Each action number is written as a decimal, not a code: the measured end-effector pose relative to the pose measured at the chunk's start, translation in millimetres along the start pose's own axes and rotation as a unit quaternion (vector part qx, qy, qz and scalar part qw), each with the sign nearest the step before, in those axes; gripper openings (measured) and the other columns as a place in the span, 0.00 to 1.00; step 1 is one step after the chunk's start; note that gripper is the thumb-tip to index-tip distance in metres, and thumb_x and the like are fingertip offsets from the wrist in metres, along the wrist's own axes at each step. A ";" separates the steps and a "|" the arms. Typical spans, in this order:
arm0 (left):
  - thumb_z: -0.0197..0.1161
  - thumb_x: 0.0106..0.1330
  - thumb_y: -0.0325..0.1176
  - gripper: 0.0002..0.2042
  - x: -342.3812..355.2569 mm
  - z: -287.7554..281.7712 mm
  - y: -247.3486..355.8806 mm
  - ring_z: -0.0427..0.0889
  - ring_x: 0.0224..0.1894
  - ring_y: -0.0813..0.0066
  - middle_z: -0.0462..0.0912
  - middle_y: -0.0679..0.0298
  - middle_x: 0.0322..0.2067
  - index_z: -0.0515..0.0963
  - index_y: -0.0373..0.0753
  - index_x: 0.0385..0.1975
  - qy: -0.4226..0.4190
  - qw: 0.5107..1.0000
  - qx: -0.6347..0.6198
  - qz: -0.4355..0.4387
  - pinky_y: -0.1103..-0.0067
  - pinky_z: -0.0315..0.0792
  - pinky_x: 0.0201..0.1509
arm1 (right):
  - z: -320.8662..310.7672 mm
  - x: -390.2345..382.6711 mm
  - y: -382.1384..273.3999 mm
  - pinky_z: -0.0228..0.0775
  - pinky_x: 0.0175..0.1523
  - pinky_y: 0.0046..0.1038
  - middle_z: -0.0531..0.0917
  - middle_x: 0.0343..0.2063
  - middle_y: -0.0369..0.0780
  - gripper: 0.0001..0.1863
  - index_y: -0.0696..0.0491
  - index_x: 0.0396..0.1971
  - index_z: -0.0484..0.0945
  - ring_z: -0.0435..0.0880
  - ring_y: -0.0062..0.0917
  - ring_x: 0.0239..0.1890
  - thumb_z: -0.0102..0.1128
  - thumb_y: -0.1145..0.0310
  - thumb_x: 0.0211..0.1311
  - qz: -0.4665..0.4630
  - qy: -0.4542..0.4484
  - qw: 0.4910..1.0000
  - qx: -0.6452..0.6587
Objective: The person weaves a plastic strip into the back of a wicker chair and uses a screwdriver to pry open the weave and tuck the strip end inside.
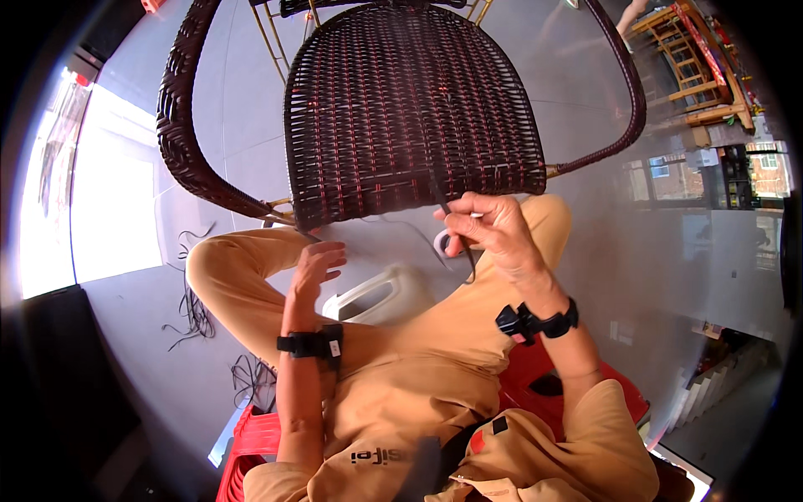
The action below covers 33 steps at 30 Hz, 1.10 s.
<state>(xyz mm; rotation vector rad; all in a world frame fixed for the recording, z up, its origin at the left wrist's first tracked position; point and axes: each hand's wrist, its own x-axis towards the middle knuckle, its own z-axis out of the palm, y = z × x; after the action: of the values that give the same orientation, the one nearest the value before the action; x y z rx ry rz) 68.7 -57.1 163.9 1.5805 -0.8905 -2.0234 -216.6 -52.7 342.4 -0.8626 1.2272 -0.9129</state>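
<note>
A dark brown woven wicker chair [410, 100] stands right in front of me, the front edge of its seat above my knees. My right hand [495, 230] is closed by the right part of that edge, pinching a thin dark weaving strip [441, 197]. One end of the strip runs up to the weave, and the other hangs below my fingers. Just under the seat's left front corner is my left hand [316, 266], its fingers apart and nothing visible in them. Whether its fingertips touch the seat I cannot tell.
A white plastic jug [386, 297] with a handle stands between my legs. Loose dark strips [196, 314] lie on the floor to the left. Red plastic seating [255, 435] shows beneath me. Wooden chair frames [698, 71] stand at the far right.
</note>
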 end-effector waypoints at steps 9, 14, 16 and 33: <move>0.60 0.62 0.31 0.12 -96.1 54.4 85.6 0.79 0.34 0.77 0.83 0.60 0.34 0.78 0.33 0.42 -0.093 0.980 0.022 0.174 0.81 0.73 0.39 | 34.8 -26.0 48.0 0.71 0.30 0.17 0.79 0.23 0.37 0.08 0.63 0.33 0.78 0.78 0.18 0.21 0.60 0.74 0.57 -0.034 0.046 0.996 0.065; 0.61 0.60 0.26 0.09 -86.6 95.7 75.4 0.78 0.33 0.80 0.82 0.61 0.34 0.79 0.33 0.39 -0.075 0.973 -0.093 0.197 0.83 0.72 0.38 | 47.3 -32.1 57.3 0.72 0.31 0.17 0.81 0.25 0.37 0.08 0.62 0.34 0.78 0.79 0.18 0.22 0.61 0.74 0.57 -0.027 0.040 0.994 0.096; 0.63 0.59 0.26 0.07 -80.7 103.4 70.8 0.77 0.32 0.81 0.82 0.62 0.34 0.80 0.33 0.36 -0.078 0.968 -0.129 0.202 0.84 0.72 0.38 | 50.5 -31.8 61.1 0.73 0.31 0.17 0.81 0.26 0.37 0.08 0.61 0.34 0.78 0.80 0.18 0.25 0.61 0.74 0.57 -0.032 0.044 0.992 0.116; 0.60 0.60 0.28 0.08 -83.8 116.6 63.4 0.81 0.29 0.78 0.83 0.59 0.25 0.80 0.29 0.34 -0.091 0.975 0.071 0.191 0.80 0.74 0.34 | 30.9 -30.7 56.2 0.66 0.34 0.17 0.77 0.26 0.34 0.03 0.61 0.27 0.79 0.75 0.15 0.29 0.60 0.76 0.55 -0.062 0.059 0.995 -0.042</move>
<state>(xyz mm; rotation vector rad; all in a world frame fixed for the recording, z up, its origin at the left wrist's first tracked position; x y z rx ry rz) -25.0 -19.3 284.0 1.1888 -1.3227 -1.8764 -183.3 -0.8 307.0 -0.9716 1.3316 -1.0302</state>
